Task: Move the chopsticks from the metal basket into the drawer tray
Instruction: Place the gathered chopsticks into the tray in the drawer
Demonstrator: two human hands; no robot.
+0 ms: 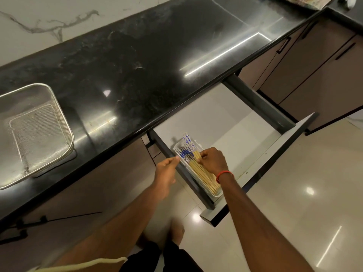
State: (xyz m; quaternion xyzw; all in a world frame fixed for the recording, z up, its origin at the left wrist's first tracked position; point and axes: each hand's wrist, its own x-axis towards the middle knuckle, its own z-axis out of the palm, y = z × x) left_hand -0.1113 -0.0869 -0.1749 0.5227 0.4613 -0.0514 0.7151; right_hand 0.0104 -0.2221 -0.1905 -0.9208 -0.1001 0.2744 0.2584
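The metal mesh basket (33,132) stands on the black counter at the left, with nothing visible inside it. Several pale wooden chopsticks with blue-patterned tops (198,169) lie side by side in a narrow white tray (177,150) at the left end of the open drawer (225,122). My right hand (212,160) rests on the chopsticks in the tray, fingers curled onto them. My left hand (167,169) hovers by the drawer's left wall, fingers pinched together near the tray's top corner; I cannot see anything between them.
The drawer front (275,158) juts out over the glossy tiled floor. The black counter (137,61) runs diagonally, with closed cabinet doors (314,65) at the right. My bare foot (176,230) is on the floor below the drawer.
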